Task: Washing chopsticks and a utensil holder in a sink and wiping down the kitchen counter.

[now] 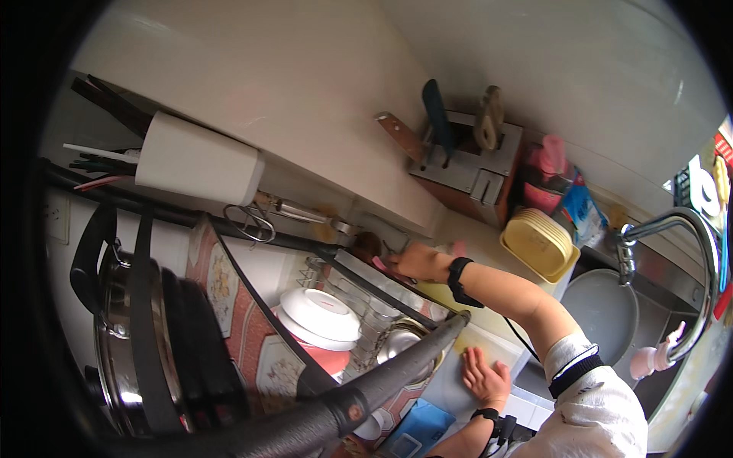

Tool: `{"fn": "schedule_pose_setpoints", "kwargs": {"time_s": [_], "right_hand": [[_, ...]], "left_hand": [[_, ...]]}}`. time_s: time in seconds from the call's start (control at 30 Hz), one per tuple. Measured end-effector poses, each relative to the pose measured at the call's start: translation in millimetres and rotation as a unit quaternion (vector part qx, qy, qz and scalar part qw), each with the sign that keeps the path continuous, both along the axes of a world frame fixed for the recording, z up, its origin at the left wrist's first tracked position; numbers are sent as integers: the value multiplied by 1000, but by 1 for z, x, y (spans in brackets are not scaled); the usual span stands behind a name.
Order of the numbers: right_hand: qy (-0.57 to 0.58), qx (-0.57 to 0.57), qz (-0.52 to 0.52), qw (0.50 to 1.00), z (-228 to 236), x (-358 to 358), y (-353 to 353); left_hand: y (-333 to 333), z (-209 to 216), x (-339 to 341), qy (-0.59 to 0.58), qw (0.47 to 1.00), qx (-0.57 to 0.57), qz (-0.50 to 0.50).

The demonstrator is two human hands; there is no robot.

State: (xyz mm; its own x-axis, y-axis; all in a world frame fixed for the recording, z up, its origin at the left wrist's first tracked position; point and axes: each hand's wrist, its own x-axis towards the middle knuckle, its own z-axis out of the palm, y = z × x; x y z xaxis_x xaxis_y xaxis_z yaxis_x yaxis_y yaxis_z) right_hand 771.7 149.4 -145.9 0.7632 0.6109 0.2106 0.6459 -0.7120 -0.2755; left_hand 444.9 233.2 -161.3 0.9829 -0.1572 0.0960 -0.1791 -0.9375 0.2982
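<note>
Right hand [416,263] reaches to the back edge of the wire dish rack [368,333]; fingers partly hidden, grip can't be told. Dark brown roundish object [367,243] just beside its fingertips. Left hand [486,379] flat, fingers spread, over pale worktop [495,345].

Soft, even light reaches me, seemingly from the right, where the rim burns out to white. Glare streaks the chrome tap [713,259] and a pale sheen lies on the glossy wall [603,69]. The upturned white dish [322,311] is bright, nearly without detail, while the dark pans [202,351] at lower left sink into near black. My left hand [486,379] is evenly lit; the fingertips of my right hand [418,263] are soft and hard to make out. Fisheye distortion bends straight edges, and black vignetting swallows the corners.
</note>
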Motion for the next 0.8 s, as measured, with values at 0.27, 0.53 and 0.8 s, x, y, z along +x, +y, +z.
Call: {"fn": "schedule_pose_setpoints", "kwargs": {"time_s": [0.27, 0.53, 0.8], "right_hand": [[-2, 192, -14, 981, 34, -18, -21], [-18, 100, -87, 991, 53, -28, -39], [90, -84, -101, 987, 20, -50, -62]], "left_hand": [[3, 1, 1, 3, 1000, -3, 0], [-1, -2, 1, 18, 1000, -14, -12], [-1, 2, 4, 0, 1000, -6, -12]]}}
